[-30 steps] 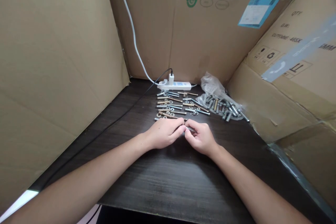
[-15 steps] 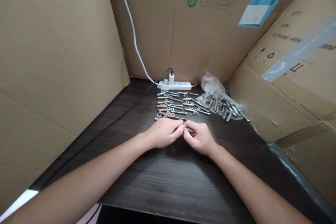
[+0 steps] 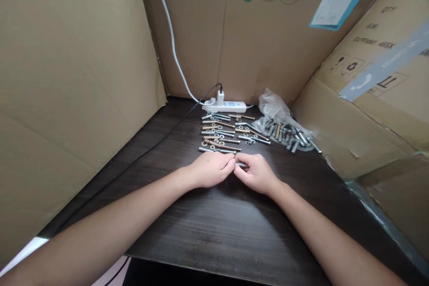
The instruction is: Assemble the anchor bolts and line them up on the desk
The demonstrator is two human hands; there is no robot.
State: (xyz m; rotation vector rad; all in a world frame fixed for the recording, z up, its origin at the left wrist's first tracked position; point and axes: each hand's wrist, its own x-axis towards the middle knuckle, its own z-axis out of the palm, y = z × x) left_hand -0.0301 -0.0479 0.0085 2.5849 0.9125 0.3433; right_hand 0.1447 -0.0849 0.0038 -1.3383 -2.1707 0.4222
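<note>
My left hand (image 3: 212, 170) and my right hand (image 3: 256, 173) meet fingertip to fingertip above the dark table. A slim silver bolt (image 3: 240, 165) shows between the thumb and index finger of my right hand. My left fingers are pinched against its other end, and what they grip is hidden behind them. Just beyond my hands lie rows of loose bolts (image 3: 228, 146), metal sleeves (image 3: 208, 133) and washers (image 3: 221, 144), some silver and some brassy.
Behind the rows is a white power strip (image 3: 228, 107) with a plugged-in charger and black cable (image 3: 144, 157). A clear plastic bag (image 3: 273, 105) spills anchor bolts (image 3: 298, 136) at the right. Cardboard boxes (image 3: 194, 31) wall in the dark table (image 3: 214, 232) on three sides.
The view has shifted slightly. My hands stay together at the same spot with only small finger movement. More of the nearest silver bolt in the rows shows beyond my left hand.
</note>
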